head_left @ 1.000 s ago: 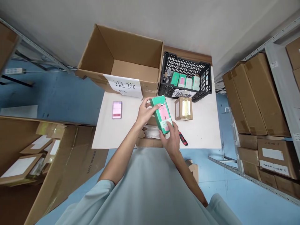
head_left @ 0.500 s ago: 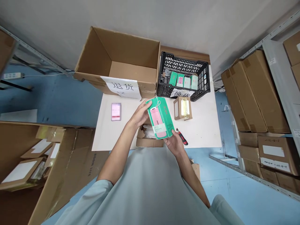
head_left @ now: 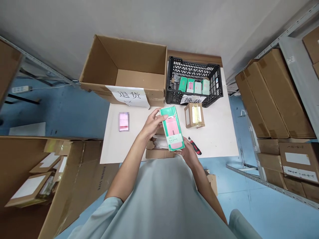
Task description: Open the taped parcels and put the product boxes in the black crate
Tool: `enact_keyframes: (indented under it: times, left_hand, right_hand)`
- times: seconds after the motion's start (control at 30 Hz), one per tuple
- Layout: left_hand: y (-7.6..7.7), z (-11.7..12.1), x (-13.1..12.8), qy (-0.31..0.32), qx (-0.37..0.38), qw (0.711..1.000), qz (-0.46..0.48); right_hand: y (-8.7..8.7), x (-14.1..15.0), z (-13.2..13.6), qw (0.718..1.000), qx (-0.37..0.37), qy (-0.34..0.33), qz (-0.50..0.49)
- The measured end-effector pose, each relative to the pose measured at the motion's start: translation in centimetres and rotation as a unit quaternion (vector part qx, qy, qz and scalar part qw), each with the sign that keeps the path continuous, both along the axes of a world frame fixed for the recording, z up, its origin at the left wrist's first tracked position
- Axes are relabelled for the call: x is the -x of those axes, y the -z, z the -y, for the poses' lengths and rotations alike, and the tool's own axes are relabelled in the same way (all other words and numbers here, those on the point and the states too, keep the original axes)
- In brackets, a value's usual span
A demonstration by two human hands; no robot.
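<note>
Green-and-pink box, seen in the head view, is held up in both hands close to the person's body, above the near edge of the white table, its printed front turned toward the camera and its top leaning slightly left. The left hand grips its upper left side, thumb pressed on the front face and the other fingers bent round the edge. The right hand supports the lower right corner; its fingers are partly hidden behind the box, so their exact placement cannot be told. Below and partly covered by it lies an opened carton with white wrapping inside. Just right of the right hand is a red-and-black cutter, and beyond that sits a small taped carton. Farther back, a black crate contains several small green boxes, and to its left stands a large open cardboard box with a paper sign on its front.
</note>
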State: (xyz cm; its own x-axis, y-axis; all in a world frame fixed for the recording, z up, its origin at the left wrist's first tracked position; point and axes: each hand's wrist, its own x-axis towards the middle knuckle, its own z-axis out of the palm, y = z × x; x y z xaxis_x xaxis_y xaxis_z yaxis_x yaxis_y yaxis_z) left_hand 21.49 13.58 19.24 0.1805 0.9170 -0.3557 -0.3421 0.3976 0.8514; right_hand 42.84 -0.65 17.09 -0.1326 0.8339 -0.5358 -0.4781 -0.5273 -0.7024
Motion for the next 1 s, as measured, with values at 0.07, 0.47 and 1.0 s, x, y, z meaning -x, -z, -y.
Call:
enact_keyframes:
  times: [0.07,0.47,1.0]
  left_hand:
    - [0.3,0.0,-0.2,-0.008,0.014,1.0,-0.019]
    - [2.0,-0.5,-2.8,-0.078,0.077,0.991,-0.08]
    - [3.8,-1.5,-7.8,-0.018,0.027,0.989,-0.147]
  right_hand:
    - [-0.2,-0.7,0.2,0.997,-0.03,0.013,0.067]
    - [0.6,-1.5,0.6,0.942,-0.117,-0.007,0.316]
    - [3.4,-6.0,-4.4,0.983,-0.055,0.07,0.158]
